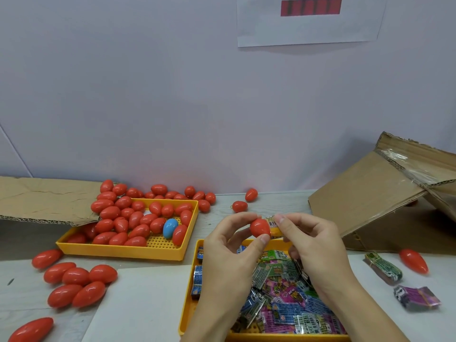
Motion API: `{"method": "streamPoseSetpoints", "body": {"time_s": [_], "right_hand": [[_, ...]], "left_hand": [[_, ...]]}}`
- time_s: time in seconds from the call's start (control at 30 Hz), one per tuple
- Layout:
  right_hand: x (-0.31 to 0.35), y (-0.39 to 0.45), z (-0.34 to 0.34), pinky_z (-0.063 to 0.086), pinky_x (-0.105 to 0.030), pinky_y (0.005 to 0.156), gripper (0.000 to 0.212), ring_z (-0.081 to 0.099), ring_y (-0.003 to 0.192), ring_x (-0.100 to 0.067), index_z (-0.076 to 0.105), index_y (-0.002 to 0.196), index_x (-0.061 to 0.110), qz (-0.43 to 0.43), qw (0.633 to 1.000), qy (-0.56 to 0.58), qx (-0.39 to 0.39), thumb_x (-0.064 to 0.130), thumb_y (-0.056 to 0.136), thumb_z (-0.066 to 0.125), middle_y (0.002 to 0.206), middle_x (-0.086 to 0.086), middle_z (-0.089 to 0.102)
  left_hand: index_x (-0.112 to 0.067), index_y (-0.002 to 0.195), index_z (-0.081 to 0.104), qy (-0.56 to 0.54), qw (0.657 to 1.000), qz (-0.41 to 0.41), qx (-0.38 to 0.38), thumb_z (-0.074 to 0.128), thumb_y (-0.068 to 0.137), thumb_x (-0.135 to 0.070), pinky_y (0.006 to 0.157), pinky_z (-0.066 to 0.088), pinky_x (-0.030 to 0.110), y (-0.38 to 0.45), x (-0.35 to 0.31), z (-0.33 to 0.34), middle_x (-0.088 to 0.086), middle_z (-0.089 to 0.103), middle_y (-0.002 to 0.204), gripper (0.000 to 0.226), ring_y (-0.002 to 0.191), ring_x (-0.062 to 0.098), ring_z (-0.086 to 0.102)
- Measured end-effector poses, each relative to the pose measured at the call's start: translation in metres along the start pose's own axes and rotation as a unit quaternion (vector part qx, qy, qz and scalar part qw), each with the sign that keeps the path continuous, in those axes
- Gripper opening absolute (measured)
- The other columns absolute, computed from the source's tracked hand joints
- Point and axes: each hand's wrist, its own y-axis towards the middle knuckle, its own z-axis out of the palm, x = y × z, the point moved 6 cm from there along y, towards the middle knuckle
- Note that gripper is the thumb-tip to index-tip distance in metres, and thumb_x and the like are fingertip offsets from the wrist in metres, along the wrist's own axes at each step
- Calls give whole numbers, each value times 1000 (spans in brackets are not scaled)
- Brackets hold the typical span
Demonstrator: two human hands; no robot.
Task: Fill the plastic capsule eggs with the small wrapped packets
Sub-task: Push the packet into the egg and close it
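Both hands meet above the near yellow tray (187, 304) of packets: left hand (227, 253) pinches 1 red egg (259, 227), long axis tilted left-right, while right hand (313, 245) pinches an orange packet (275, 230) at its right end. 1 blue egg (170, 228) lies among reds in the far tray (123, 253). Packet print's too blurry to read.

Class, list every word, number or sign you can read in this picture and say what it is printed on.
"6": on several packets in the near yellow tray.
Bold words on the green and pink packets: too blurred to read.
Orange packet at the red egg held between both hands: print too small to read.
Paper sheet on the wall: a red striped block, no legible text.
Two loose packets on the right: unreadable.
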Motion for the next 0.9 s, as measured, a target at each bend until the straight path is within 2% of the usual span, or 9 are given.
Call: {"method": "streamPoseSetpoints", "body": {"time_s": [0.23,0.37,0.43,0.9], "right_hand": [[-2,0,1,45,-12,53,25,58,55,-1,80,80,30,3,1000,15,7,50,70,68,68,3,71],[-6,1,2,46,-21,53,28,57,61,-5,80,83,29,18,999,27,12,51,68,69,74,0,72],[-6,1,2,46,-21,53,31,57,63,-6,80,83,30,18,999,33,16,52,66,69,74,1,72],[-8,2,1,47,-23,56,30,57,63,-8,80,87,29,2,999,29,24,51,70,69,76,-1,73]], "left_hand": [[-22,102,72,19,1000,0,-2,78,80,-1,80,58,22,0,0,-1,-12,75,100,31,99,5,70],[-21,102,72,18,1000,-1,-2,78,80,-2,79,57,20,0,-1,0,-13,76,99,30,98,4,70],[-22,102,72,16,1000,-3,-4,78,80,-2,79,57,20,0,-1,-1,-14,75,99,30,97,3,70],[-23,101,73,3,1000,-20,-6,80,79,-8,85,60,33,0,2,0,-7,77,97,27,97,11,72]]}}
